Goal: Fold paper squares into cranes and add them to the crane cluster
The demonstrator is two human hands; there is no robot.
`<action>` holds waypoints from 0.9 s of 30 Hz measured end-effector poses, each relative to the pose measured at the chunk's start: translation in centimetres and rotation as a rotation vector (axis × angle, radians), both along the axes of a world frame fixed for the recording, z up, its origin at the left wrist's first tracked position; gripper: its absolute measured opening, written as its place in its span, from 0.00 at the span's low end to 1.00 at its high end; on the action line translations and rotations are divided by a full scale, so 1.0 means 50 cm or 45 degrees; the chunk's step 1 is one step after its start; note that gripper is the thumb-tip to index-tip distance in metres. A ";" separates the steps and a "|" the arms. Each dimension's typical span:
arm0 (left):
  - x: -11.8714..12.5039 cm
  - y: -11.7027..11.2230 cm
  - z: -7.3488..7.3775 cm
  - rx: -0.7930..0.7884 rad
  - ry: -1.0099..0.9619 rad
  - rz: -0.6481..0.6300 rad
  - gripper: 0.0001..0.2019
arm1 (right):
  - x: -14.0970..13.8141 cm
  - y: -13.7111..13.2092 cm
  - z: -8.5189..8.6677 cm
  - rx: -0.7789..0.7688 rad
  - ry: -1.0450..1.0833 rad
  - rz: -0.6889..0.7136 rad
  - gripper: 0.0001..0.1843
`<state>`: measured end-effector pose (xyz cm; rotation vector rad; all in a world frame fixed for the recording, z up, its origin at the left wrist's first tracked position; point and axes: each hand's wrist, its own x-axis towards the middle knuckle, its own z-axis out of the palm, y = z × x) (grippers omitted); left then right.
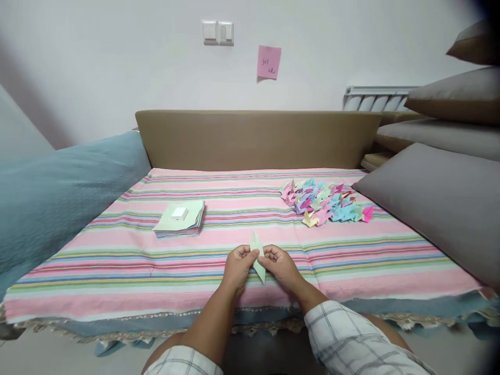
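Note:
A pale green folded paper (257,271), long and diamond-shaped with a split upper end, is held upright above the striped cloth. My left hand (238,266) pinches its left side, thumb on the front face. From the right, my right hand (282,266) pinches the same piece, its thumb also on the front. The fingertips behind the paper are hidden. Beyond my left hand lies a stack of coloured paper sheets (177,224) with a small white box (179,213) on top. Many folded paper cranes (324,203) in mixed colours lie heaped beyond my right hand.
Striped cloth (117,250) covers the seat under my hands. Grey cushions (441,203) are piled on the right, and a blue-covered armrest (70,187) stands on the left. A brown backrest (258,140) closes off the far side. A pink note (269,62) hangs on the wall.

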<state>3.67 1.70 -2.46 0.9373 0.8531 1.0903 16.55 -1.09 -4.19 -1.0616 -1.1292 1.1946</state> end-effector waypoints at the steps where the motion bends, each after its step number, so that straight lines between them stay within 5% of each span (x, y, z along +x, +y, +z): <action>1: 0.001 0.001 -0.001 0.009 0.006 -0.010 0.15 | -0.001 -0.001 -0.001 0.008 0.012 -0.011 0.17; 27: -0.015 0.003 -0.001 0.026 -0.018 -0.101 0.17 | -0.016 -0.003 0.005 0.051 0.072 -0.052 0.16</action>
